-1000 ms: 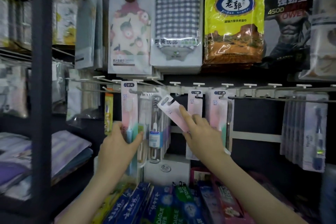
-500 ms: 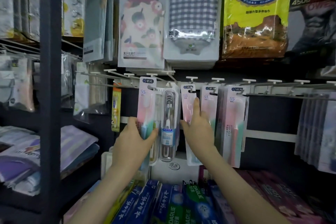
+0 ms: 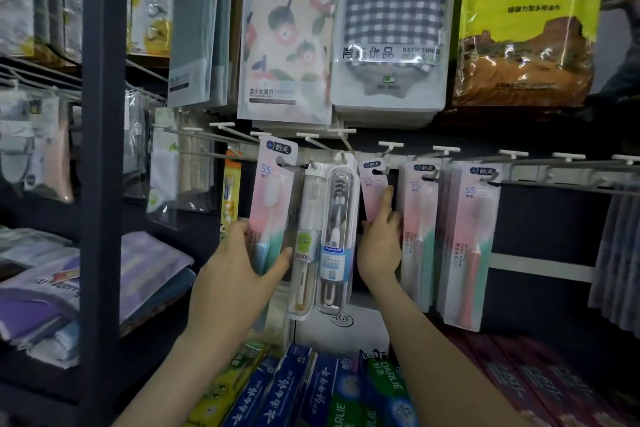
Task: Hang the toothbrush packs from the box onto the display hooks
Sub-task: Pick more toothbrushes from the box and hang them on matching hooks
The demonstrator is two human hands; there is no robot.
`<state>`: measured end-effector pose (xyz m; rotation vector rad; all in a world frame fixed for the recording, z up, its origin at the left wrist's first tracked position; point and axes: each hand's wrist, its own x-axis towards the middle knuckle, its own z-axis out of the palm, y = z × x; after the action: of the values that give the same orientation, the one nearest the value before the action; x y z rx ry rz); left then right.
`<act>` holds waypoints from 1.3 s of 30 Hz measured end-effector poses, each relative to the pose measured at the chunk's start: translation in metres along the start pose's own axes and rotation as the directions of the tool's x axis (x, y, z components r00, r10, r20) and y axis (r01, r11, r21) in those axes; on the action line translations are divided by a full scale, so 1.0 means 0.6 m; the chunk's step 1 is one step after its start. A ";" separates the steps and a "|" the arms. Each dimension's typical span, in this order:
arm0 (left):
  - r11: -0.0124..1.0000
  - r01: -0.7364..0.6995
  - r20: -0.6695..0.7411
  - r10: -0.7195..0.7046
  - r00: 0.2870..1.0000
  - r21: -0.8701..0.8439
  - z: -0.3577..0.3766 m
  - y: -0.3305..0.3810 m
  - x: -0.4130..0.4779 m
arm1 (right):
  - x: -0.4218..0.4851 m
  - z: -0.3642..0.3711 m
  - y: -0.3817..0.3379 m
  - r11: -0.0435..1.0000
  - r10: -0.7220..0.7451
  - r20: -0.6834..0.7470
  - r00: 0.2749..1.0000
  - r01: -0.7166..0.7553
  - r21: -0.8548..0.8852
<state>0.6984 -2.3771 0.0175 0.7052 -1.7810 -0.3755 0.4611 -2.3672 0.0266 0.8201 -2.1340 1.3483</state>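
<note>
Hanging two packs on hooks
Our right hand (image 3: 379, 246) pinches a tilted toothbrush pack (image 3: 370, 184) at its hook (image 3: 390, 144); our left hand (image 3: 239, 263) grips a second pack (image 3: 272, 191). Released early, either could slip off.

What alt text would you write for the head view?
A person's left hand grips a pink toothbrush pack at the display hooks; the right hand holds a second pack up to the same row. Toothpaste boxes sit below.
</note>
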 end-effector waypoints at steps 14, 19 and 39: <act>0.999 -0.003 0.038 0.001 0.999 0.040 0.029 0.031 -0.029 | -0.160 -0.107 -0.022 0.869 -0.246 0.177 0.953 0.136 0.476; 0.980 -0.155 0.051 0.149 0.987 0.126 0.067 0.057 -0.047 | -0.216 -0.169 -0.069 0.694 -0.365 0.236 0.901 0.094 0.714; 0.576 -0.674 0.309 0.608 0.731 0.463 0.122 -0.001 0.056 | -0.102 -0.194 0.002 0.887 -0.461 0.203 0.864 0.458 0.061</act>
<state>0.6229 -2.4056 0.0189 0.3550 -2.1392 0.6494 0.5128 -2.2462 0.0307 1.4283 -1.9040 1.0555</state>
